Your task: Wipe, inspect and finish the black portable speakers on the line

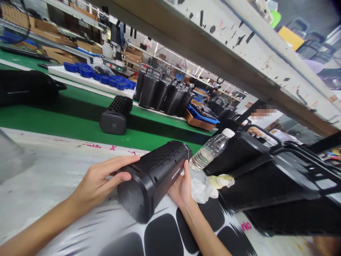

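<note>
Black speaker (154, 174) lying on its side on the counter (48, 170), gripped between both palms: left hand (98, 181) spread flat along its near flank, right hand (182, 188) cupped against the far flank. White cloth (204, 188), water bottle (210, 149) and black cases (266, 177) crowding just right. Open counter leftward; green belt (66, 117) beyond.

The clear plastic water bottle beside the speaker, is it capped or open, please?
Capped: the clear plastic water bottle leans tilted with its white cap on.

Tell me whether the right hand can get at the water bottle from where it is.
Probably yes: the right hand rests against the black speaker, and the water bottle lies just beyond, with nothing between.
</note>
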Tool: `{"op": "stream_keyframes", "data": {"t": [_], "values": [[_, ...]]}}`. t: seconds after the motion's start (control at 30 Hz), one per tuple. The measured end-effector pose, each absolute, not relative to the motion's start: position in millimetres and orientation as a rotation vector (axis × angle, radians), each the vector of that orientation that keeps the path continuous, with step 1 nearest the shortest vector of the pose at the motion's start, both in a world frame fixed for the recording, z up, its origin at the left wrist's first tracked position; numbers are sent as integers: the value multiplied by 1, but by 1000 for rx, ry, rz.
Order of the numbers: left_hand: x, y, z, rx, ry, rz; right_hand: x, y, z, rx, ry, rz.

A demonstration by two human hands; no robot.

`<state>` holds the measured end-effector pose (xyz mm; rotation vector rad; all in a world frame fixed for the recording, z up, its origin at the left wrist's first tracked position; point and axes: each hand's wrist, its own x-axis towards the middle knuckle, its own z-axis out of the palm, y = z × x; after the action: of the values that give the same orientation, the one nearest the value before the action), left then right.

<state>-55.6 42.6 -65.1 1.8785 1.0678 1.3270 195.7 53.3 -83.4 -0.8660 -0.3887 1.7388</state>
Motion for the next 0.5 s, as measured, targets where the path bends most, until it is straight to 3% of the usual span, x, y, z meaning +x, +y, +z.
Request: {"op": "stream_keyframes", "data": {"t": [0.27, 0.5], "values": [[-49, 35, -48, 1738, 991, 1272, 195, 55, -87, -831, -365, 1748], [-53, 43, -90, 1995, 690, 1396, 191, 50, -84, -781, -353, 1853]]}}
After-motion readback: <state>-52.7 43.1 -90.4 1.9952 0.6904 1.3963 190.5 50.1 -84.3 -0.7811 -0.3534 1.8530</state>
